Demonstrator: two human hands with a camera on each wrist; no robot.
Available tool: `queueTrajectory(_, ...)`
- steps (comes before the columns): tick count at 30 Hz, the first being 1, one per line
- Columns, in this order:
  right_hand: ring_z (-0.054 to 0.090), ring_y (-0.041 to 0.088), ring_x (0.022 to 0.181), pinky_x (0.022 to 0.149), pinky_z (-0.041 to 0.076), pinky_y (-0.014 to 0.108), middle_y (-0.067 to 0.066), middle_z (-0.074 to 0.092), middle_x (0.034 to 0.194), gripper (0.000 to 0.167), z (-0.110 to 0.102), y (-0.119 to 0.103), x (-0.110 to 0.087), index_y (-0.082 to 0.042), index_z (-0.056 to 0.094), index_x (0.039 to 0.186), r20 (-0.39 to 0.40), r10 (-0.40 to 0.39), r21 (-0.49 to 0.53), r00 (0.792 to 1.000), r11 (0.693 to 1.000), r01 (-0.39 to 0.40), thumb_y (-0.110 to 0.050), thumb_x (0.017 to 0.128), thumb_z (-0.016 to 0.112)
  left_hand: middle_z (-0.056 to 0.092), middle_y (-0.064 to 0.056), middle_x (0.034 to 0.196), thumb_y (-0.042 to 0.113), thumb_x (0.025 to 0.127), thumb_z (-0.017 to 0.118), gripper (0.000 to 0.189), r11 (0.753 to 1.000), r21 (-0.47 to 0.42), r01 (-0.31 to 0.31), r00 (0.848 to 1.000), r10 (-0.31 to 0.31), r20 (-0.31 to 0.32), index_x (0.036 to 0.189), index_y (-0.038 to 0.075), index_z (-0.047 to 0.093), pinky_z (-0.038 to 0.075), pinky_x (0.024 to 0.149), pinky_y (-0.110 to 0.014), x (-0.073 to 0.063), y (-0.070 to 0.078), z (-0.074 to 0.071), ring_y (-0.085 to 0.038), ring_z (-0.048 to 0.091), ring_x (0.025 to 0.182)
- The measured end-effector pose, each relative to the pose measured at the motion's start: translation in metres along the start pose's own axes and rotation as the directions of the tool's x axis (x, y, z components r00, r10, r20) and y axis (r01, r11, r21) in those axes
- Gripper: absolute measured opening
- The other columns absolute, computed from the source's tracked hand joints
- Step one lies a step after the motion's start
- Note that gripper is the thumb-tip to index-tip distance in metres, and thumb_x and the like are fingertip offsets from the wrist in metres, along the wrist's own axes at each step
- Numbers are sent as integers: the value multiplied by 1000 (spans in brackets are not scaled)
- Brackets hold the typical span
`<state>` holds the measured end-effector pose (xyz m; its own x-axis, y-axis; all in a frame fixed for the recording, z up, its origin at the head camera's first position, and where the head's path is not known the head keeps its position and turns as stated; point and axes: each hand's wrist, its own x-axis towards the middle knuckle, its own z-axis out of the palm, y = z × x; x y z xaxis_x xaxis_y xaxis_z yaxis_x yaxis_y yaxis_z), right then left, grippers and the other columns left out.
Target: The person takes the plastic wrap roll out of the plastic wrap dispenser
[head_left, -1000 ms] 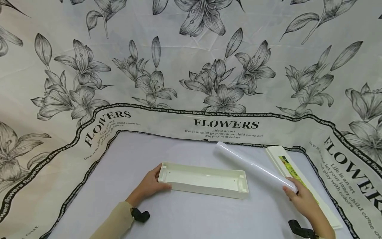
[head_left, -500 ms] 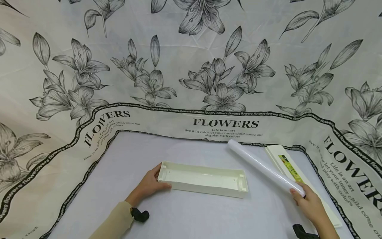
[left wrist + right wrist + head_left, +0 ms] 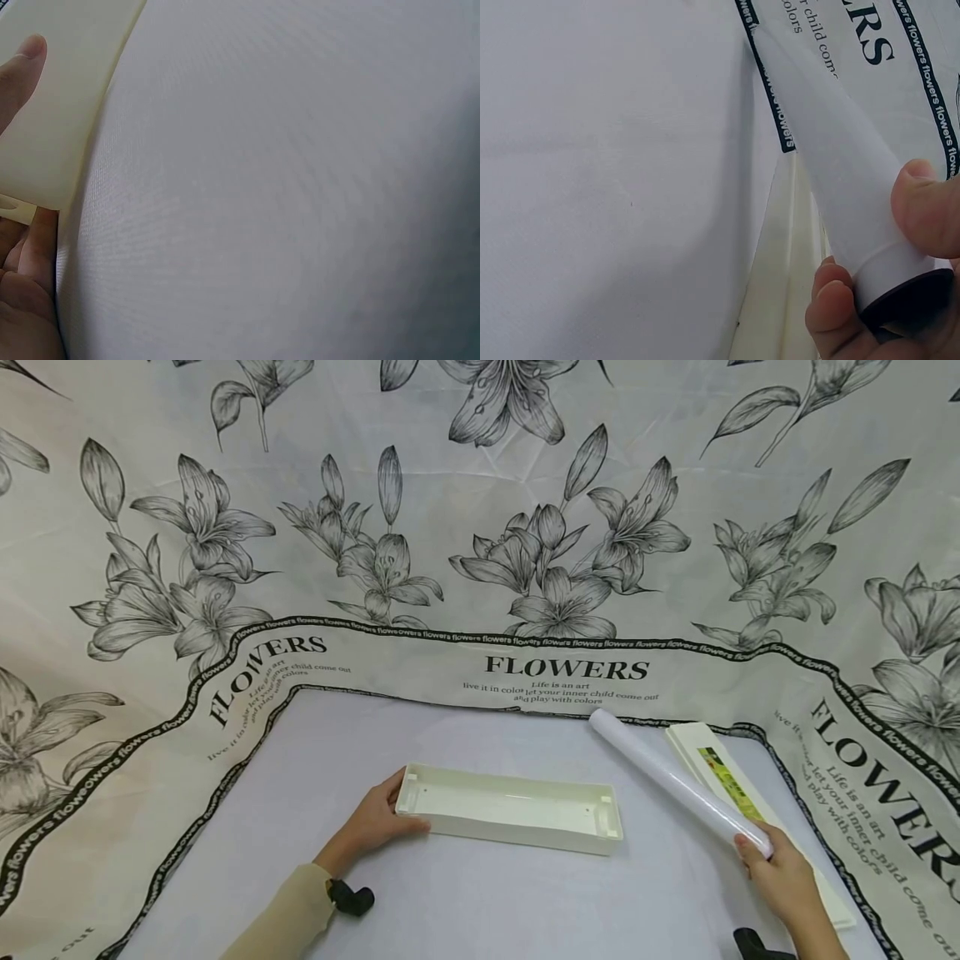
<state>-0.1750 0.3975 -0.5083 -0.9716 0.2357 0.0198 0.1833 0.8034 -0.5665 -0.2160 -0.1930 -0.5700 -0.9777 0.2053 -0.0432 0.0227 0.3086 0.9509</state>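
An open cream-white plastic box, long and shallow, lies in the middle of the table. My left hand grips its left end, with the thumb along the front wall. In the left wrist view the thumb lies against the box wall, and the other fingers curl at its end. On the right, my right hand holds the near end of a glossy white roll of plastic wrap. The roll slants away to the far left. Its dark hollow end shows between thumb and fingers in the right wrist view.
A long cream-white lid-like piece with a yellow-green label lies at the right, partly beneath the right hand and roll. A white cloth covers the table. Flower-printed fabric rises around its back and sides.
My right hand has moved right and slightly nearer with the roll, whose far end has swung right. The left hand and the box have stayed in place.
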Motion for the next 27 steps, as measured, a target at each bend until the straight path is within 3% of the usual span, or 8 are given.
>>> queueTrajectory(5,60,39,90,70,46,41,38,60,113,62,3,3,-3,16,37,143,-50,68,7,996,998,-68,-33,108,50,44,-9,161,32,72,96,118,1000,7,-2,1000,2,3,164,11,24,40,117,-51,0,2,0,-29,46,145)
queueTrajectory(9,53,52,110,87,46,61,42,50,131,65,7,1,-3,16,33,147,-59,140,37,988,990,-138,-34,109,48,44,-9,161,33,73,96,118,1000,21,-3,1000,3,-2,164,11,25,40,117,-51,0,2,1,-29,46,146)
queueTrajectory(12,49,54,118,96,43,67,43,45,138,66,9,0,-4,16,31,147,-56,159,49,986,987,-156,-35,109,47,44,-8,161,33,73,95,117,1000,26,-5,1000,5,-3,164,12,25,39,117,-50,0,0,1,-28,46,146)
queueTrajectory(18,48,57,121,99,41,69,44,43,140,64,10,-1,-3,17,34,146,-64,160,31,985,987,-158,-32,108,50,44,-8,161,33,73,96,117,1000,22,-3,1000,3,-2,164,12,26,39,117,-50,0,-2,1,-28,45,146)
queueTrajectory(27,48,60,124,97,45,69,45,42,142,76,9,-2,-4,16,40,144,-28,204,-22,978,979,-205,-45,103,57,43,-8,162,34,72,96,118,1000,29,1,1000,-1,-11,164,11,25,38,118,-51,0,-2,1,-29,44,147)
